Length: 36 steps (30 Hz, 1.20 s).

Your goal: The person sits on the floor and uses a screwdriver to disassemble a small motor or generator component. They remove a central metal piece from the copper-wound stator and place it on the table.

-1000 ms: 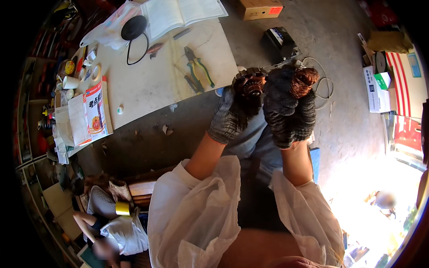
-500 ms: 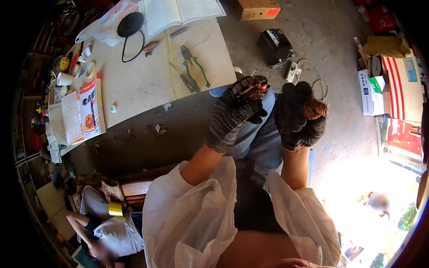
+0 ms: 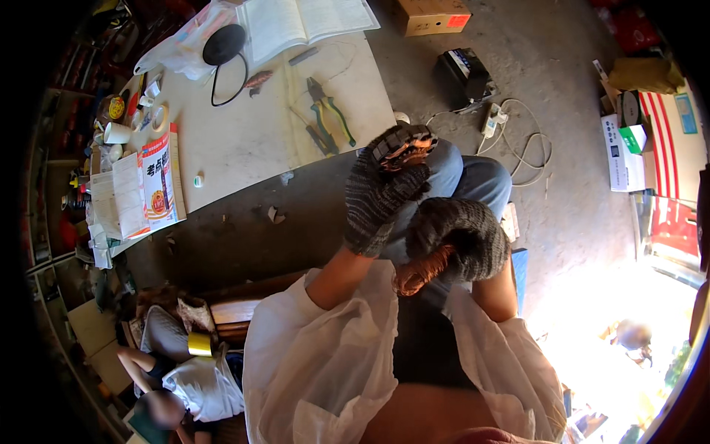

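While the gloved left hand (image 3: 374, 198) grasps a slotted ring (image 3: 401, 148) with copper wire in it, the gloved right hand (image 3: 458, 226) is curled around a coil (image 3: 423, 272) of copper wire. The ring sits at the far end of the left hand, beyond the thumb and away from the wrist, its dark slotted rim turned up and its copper showing toward the right. The coil juts out of the right hand on its left, near side, pointing toward the person's body; how much more of it the fingers cover cannot be seen. The right hand is nearer the body than the left, and the coil and the ring are well apart. Both hands are above the jeans (image 3: 484, 180), over the person's lap and knees.

Left of the hands, pliers (image 3: 330, 117) lie near the edge of a pale table (image 3: 248, 144), below an open book (image 3: 305, 28). Beyond the knees, a black battery (image 3: 463, 78) and a white power strip (image 3: 489, 122) rest on the floor (image 3: 588, 140).
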{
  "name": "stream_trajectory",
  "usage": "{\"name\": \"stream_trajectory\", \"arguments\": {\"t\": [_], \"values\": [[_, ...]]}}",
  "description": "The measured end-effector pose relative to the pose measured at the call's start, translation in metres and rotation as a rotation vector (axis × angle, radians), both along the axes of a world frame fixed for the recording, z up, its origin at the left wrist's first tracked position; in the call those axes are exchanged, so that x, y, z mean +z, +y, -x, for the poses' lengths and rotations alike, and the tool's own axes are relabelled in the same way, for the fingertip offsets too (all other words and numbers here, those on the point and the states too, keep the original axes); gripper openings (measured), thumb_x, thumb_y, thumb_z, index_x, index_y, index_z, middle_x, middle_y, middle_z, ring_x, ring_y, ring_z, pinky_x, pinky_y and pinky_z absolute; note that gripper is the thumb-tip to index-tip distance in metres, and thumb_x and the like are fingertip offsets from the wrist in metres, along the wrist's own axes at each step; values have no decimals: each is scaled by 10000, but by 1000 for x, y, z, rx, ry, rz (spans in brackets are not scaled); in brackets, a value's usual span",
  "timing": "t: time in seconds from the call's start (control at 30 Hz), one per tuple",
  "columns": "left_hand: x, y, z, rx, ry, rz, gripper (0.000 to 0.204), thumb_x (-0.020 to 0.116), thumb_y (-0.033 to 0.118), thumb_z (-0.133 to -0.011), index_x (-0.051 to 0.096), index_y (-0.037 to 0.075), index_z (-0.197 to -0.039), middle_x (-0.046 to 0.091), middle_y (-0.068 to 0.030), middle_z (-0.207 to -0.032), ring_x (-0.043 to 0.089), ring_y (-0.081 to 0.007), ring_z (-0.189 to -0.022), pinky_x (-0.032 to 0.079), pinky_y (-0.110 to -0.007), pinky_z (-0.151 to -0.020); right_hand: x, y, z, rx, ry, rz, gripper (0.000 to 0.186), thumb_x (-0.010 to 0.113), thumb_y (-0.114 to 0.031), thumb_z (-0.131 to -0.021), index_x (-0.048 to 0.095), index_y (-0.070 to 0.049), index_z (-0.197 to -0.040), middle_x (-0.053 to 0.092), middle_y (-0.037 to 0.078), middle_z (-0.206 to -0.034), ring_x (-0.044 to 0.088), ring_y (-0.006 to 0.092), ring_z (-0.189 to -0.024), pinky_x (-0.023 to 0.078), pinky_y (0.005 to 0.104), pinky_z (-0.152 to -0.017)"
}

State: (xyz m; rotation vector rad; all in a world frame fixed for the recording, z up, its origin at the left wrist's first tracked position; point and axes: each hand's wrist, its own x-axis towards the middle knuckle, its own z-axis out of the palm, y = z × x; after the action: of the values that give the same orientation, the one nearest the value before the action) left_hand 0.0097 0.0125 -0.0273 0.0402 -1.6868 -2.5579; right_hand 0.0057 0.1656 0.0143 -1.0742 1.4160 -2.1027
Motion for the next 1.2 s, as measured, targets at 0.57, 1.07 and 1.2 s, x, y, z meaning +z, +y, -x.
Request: {"name": "stream_trajectory", "arguments": {"t": [0.57,1.07,1.2], "values": [[-14,-7,1,241,131,232,422,694,35,-721,549,-1,-1116,633,-98,-1009,618,-185,-916,503,-292,-823,-22,-8,26,-1405,607,-518,331,660,-14,-733,566,-43,-1049,550,86,-898,575,198,-800,486,305,-679],[10,-44,-6,68,117,209,563,738,19,-691,483,-27,-1190,598,-151,-1100,600,-231,-995,500,-337,-876,-32,5,24,-101,120,-207,409,796,-154,-639,600,-35,-978,621,121,-946,585,260,-890,452,366,-784],[2,-41,-1,5,139,155,564,740,29,-691,485,-28,-1191,606,-153,-1085,609,-231,-979,507,-333,-861,-44,-2,20,-138,-197,88,400,799,-179,-629,593,-43,-943,596,128,-907,569,246,-811,451,334,-714]]}}
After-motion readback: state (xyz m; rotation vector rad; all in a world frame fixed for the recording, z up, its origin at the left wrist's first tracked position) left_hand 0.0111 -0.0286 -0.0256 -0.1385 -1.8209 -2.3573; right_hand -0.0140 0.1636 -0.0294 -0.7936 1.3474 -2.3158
